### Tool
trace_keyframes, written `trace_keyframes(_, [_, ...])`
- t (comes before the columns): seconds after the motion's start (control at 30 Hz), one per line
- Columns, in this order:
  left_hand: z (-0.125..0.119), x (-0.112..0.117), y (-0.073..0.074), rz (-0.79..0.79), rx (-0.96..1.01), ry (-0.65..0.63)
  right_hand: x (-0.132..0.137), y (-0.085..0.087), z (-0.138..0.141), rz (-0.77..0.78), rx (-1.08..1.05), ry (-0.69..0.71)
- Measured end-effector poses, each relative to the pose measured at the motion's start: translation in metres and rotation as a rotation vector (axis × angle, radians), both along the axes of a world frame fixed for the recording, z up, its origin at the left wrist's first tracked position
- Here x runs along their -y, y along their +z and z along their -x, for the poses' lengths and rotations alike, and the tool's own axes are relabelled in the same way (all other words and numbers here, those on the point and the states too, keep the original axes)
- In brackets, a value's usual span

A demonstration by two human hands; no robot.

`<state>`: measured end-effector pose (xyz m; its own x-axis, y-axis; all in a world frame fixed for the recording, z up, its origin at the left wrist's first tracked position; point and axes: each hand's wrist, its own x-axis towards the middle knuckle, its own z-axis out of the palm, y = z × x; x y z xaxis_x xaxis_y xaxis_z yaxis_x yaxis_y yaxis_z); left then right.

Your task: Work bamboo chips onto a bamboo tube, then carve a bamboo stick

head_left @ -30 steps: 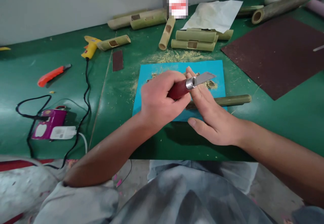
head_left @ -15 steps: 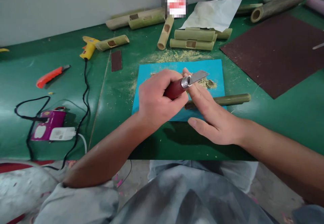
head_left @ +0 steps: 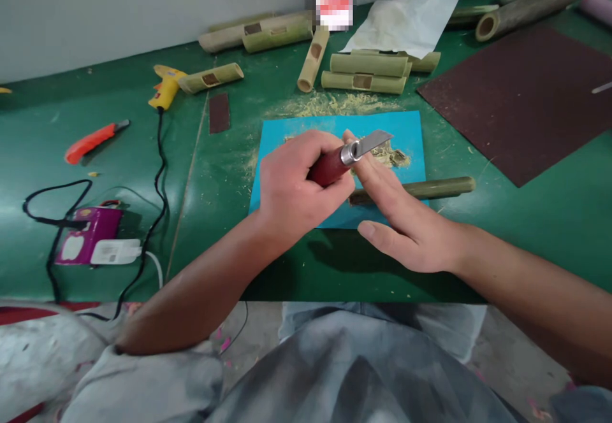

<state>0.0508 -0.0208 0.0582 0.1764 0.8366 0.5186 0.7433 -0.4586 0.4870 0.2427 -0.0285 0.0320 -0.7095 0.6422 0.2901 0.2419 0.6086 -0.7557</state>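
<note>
My left hand [head_left: 296,187] is closed round the dark red handle of a carving knife [head_left: 329,167]. Its slanted metal blade [head_left: 375,143] points up and to the right, above a blue board [head_left: 401,123]. Flat and open, my right hand [head_left: 411,222] has its fingers stretched toward the knife's metal collar and its thumb spread away; whether it touches the knife I cannot tell. Beneath my right fingers lies a narrow dark green bamboo piece [head_left: 440,187], sticking out past the board's right edge. Its left end is partly hidden by my hands. Pale shavings [head_left: 387,155] lie on the board behind them.
Bamboo tubes with cut openings [head_left: 366,83] line the back, beside white paper [head_left: 401,25]. A dark brown sheet [head_left: 521,104] lies right. On the left are a yellow glue gun [head_left: 165,88], an orange utility knife [head_left: 90,143] and a purple box [head_left: 90,235] with cords.
</note>
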Motion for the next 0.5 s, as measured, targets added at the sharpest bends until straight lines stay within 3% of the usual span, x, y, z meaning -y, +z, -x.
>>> trace_keyframes(0.4, [0.0011,0.0002,0.0005,-0.042,0.004,0.011,-0.0006,-0.0008,-0.0022,0.064,-0.025,-0.004])
trace_keyframes(0.5, [0.0013,-0.0005,0.0012,-0.032,0.039,-0.003,-0.0004,0.0039,-0.0048,0.066,-0.084,-0.103])
